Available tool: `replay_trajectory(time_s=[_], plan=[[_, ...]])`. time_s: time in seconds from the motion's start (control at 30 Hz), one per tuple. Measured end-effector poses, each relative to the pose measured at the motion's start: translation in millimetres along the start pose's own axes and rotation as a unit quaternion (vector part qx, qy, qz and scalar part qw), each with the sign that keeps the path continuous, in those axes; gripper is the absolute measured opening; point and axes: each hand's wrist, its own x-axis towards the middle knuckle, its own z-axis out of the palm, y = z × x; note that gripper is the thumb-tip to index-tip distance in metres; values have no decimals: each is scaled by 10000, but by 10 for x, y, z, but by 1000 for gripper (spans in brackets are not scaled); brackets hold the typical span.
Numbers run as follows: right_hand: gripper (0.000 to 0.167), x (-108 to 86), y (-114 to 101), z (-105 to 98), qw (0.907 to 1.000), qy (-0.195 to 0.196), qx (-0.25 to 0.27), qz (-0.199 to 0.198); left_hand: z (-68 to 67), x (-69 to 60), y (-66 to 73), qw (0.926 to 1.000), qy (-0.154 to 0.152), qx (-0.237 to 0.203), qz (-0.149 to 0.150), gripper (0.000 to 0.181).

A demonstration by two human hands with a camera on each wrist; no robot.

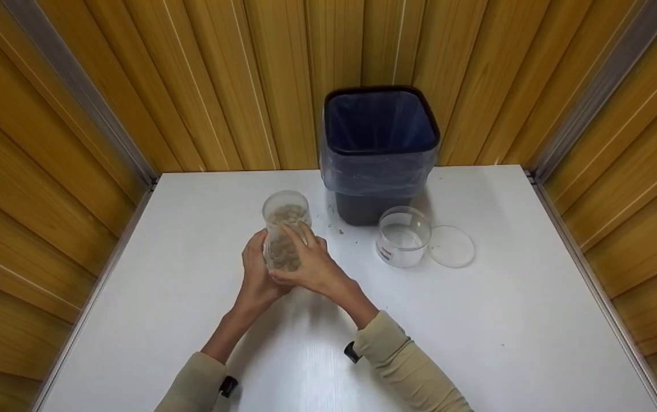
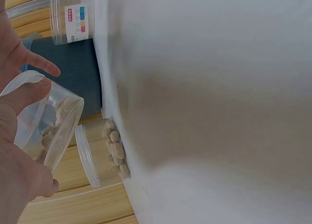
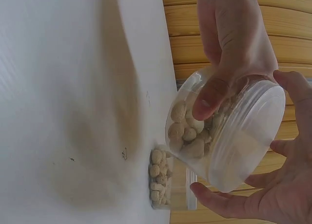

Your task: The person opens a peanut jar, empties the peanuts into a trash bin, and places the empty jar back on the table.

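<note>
My left hand [image 1: 255, 276] grips a clear plastic jar [image 3: 190, 129] round its side, thumb pressed on the wall. The jar is tilted above the table and holds several beige, lumpy round pieces [image 3: 178, 112]. A whitish translucent lid [image 3: 256, 136] covers its mouth. Across that lid spreads my right hand [image 1: 320, 270], thumb and fingers at opposite sides of its rim. Just beyond the hands, a second clear jar [image 1: 286, 201] with similar beige pieces stands upright on the table; whether it has a lid I cannot tell.
Behind stands a dark bin [image 1: 363, 207] lined with a bluish bag. In front of its right side is a clear round container [image 1: 403, 256] with a label, beside a flat clear disc [image 1: 452, 246]. Small dark specks dot the white table [image 1: 477, 320]; wood-patterned walls [image 1: 283, 86] enclose it.
</note>
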Motion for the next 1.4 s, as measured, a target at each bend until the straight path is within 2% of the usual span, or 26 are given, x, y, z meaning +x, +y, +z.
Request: replay_trajectory(time_s=[0.13,0.33,0.5,0.73,0.97,1.13,1.27,1.4], plan=[[99,-10,32,-32,9999,5,99,-134,33,-8,31,9986,44,392,346,121],[98,-22,68,-53,9984,155,230,-502,34,-24,49,9974,10,567,433,122],[99,9,67,-22,9959,314,179,-834,7,-43,0,9958,208,689,572,118],[104,10,83,-11,9927,275,189,-1157,-13,-54,4,9901,518,1044,776,117],[105,-41,157,-92,9872,521,-73,-1505,107,-10,79,9870,703,1202,797,114],[104,-56,157,-159,9781,580,-356,-1966,102,23,144,9829,930,1300,918,117],[103,-42,145,-266,9699,607,-612,-2278,69,116,212,9810,953,1274,1111,115],[104,-16,169,-376,9667,684,-673,-2374,53,230,288,9823,785,1275,1129,115]])
